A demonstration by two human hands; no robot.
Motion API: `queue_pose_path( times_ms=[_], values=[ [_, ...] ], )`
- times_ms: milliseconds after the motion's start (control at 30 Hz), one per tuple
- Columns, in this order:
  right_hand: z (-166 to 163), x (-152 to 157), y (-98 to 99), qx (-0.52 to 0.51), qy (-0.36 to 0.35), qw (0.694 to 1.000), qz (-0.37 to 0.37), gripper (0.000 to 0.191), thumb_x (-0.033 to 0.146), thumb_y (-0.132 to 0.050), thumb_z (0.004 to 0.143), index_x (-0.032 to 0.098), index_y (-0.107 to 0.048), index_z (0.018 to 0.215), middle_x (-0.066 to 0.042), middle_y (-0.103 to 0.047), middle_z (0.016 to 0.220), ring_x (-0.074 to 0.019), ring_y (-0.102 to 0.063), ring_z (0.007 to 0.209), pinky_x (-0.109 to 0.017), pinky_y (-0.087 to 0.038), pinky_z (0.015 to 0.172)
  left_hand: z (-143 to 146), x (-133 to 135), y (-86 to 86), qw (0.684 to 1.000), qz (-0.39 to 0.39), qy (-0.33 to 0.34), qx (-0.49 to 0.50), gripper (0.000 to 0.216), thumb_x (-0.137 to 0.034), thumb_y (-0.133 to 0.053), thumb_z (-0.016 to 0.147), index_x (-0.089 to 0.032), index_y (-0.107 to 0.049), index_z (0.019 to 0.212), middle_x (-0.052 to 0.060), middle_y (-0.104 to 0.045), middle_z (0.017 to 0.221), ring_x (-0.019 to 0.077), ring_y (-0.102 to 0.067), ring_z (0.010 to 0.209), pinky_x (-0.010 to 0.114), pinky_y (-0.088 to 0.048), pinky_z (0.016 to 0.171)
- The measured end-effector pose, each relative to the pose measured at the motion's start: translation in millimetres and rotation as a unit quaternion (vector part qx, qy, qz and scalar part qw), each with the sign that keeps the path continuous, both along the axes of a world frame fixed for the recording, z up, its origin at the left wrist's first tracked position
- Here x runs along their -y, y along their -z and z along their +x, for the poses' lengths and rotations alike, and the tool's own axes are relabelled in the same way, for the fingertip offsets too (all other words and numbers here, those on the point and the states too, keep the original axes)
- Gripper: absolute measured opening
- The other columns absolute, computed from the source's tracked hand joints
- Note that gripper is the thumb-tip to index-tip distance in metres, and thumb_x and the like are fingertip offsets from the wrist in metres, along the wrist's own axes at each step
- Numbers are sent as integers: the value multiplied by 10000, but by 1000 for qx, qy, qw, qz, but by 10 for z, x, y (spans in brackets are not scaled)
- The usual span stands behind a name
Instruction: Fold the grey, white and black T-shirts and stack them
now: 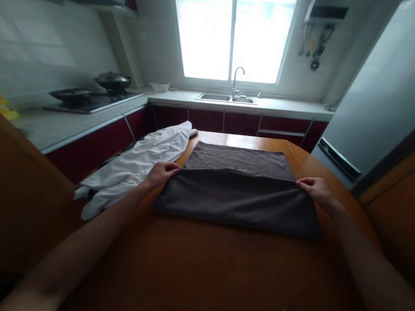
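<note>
A dark grey cloth (239,201) lies on the wooden table, its near part folded over toward the window. Beyond the fold, a lighter grey-brown layer of it shows flat on the tabletop. My left hand (163,173) pinches the left end of the folded edge between thumb and fingers. At the opposite end, my right hand (316,188) pinches the same edge, so it is stretched straight between both hands. Whether this cloth is a garment or a plain piece of fabric, I cannot tell.
White crumpled clothing (143,158) lies along the table's left side, close to my left forearm. The wooden table (187,274) reaches toward a counter with a sink (217,97). A stove with pans (112,81) stands at left, a refrigerator (394,86) at right.
</note>
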State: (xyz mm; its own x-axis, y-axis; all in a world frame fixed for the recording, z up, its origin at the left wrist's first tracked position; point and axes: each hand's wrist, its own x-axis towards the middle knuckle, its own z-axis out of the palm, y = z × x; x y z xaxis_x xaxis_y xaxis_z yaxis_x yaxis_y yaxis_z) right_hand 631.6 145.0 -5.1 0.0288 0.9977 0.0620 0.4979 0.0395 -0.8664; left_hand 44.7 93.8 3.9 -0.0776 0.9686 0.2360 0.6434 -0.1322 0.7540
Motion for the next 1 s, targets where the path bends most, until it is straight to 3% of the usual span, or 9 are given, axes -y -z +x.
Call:
queue_pose_path(
  times_ms=[200,300,400,500,633,733,833,1000],
  values=[
    [-79,-59,85,142,-20,990,-9,261,360,-686,830,124,-783,886,-118,-769,859,-233,-692,794,-302,-523,701,47,-20,27,992,-14,-10,-128,371,-517,-681,769,-187,-748,925,89,-768,947,274,-718,879,383,-563,844],
    [-222,68,25,292,31,954,54,364,415,-643,880,118,-768,1050,-178,-744,1056,-309,-675,993,-388,-525,856,233,75,-23,976,70,-24,-204,397,-464,-615,857,-174,-719,1107,127,-717,1151,300,-673,1083,426,-522,993],
    [-583,333,-29,346,37,927,138,484,433,-501,971,108,-670,1288,-202,-649,1303,-333,-579,1219,-430,-456,1033,587,254,-44,957,113,52,-263,451,-444,-512,954,-183,-650,1295,123,-640,1335,280,-576,1274,417,-429,1130],
    [-1040,667,56,340,-48,927,153,553,432,-403,1009,125,-541,1448,-158,-509,1509,-288,-458,1384,-400,-366,1149,948,463,37,940,65,120,-312,542,-503,-435,1004,-215,-544,1450,109,-498,1531,298,-441,1427,475,-346,1191],
    [-1380,998,299,387,-105,913,71,701,542,-333,1017,125,-344,1580,-135,-255,1666,-283,-203,1541,-499,-191,1234,1127,649,220,918,-44,128,-372,630,-613,-349,1012,-310,-389,1563,55,-254,1672,360,-178,1545,625,-214,1204],
    [-1415,1081,365,413,-113,903,35,743,577,-323,1011,111,-315,1590,-149,-206,1676,-270,-144,1558,-514,-115,1245,1112,683,250,913,-75,123,-382,668,-653,-297,1010,-312,-347,1583,56,-210,1683,343,-141,1554,600,-173,1220],
    [-1393,1067,284,413,-109,904,32,746,586,-309,1011,112,-319,1588,-155,-196,1677,-272,-143,1558,-535,-124,1239,1168,669,148,912,-80,125,-383,692,-670,-299,1001,-294,-362,1578,77,-230,1677,341,-152,1553,606,-167,1217],
    [-1205,935,185,415,-29,904,99,681,504,-267,1034,102,-322,1581,-152,-221,1672,-269,-159,1554,-545,-146,1232,1451,645,41,917,-37,146,-369,671,-648,-290,1013,-282,-379,1569,65,-248,1673,313,-161,1556,595,-182,1220]
  ],
)
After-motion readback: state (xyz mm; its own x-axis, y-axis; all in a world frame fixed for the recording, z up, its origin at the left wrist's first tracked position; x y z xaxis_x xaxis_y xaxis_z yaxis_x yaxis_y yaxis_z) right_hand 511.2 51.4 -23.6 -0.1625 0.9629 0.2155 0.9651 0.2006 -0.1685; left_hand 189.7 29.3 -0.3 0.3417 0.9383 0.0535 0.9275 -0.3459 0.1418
